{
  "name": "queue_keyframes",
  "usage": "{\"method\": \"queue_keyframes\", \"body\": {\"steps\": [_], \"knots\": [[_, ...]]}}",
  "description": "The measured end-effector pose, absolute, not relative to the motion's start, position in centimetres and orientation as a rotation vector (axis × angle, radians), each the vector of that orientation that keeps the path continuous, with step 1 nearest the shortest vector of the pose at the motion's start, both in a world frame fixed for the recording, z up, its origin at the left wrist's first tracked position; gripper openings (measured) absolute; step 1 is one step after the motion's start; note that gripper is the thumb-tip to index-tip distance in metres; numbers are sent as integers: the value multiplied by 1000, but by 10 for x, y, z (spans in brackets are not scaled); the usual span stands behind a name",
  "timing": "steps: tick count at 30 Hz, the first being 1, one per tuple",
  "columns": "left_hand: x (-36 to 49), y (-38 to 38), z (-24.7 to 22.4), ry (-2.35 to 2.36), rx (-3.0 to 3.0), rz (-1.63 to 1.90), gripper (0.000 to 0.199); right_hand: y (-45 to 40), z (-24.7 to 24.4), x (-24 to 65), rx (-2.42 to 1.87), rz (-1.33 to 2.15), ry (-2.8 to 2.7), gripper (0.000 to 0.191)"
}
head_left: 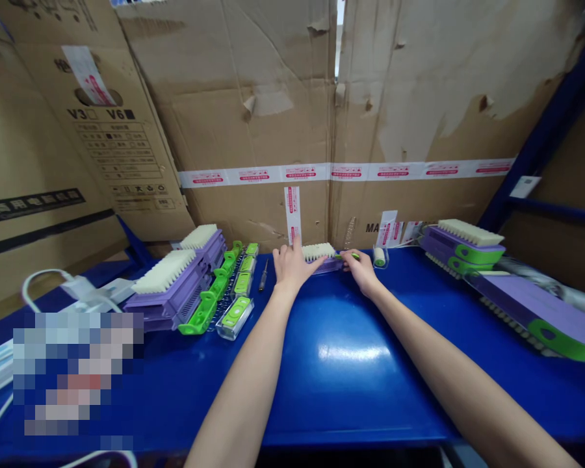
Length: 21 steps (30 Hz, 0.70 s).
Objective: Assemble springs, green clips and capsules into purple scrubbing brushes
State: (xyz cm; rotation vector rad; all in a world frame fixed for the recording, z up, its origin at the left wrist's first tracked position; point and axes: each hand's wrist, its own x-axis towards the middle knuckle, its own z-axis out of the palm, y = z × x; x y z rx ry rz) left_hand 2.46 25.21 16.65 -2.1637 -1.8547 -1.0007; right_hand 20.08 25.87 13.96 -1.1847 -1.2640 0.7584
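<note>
A purple brush with cream bristles facing up lies near the back of the blue table. My left hand grips its left end, the thumb along the near side and the fingers toward the back. At the brush's right end, my right hand pinches a small green plastic piece. Whether that piece is joined to the brush I cannot tell. Left of my left hand lies a screwdriver. A small clear case with a pale piece in it stands right of my right hand.
Purple brush bodies are stacked at left, beside a row of green plastic parts, springs and clear green-topped cases. Brushes with green ends lie at right. A white cable runs at far left; cardboard walls the back.
</note>
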Motion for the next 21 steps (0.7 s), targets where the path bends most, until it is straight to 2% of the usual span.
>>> {"method": "queue_keyframes", "body": {"steps": [11,17,21], "knots": [[22,257,168,-1658,-2262,-807,63,258,139,202,-1102,866,-1143,35],[31,247,174,-1685,-2217,-732,73,257,139,203,-1075,879,-1132,35],[33,246,176,-1705,-2252,-662,69,253,143,202,-1079,822,-1179,30]]}}
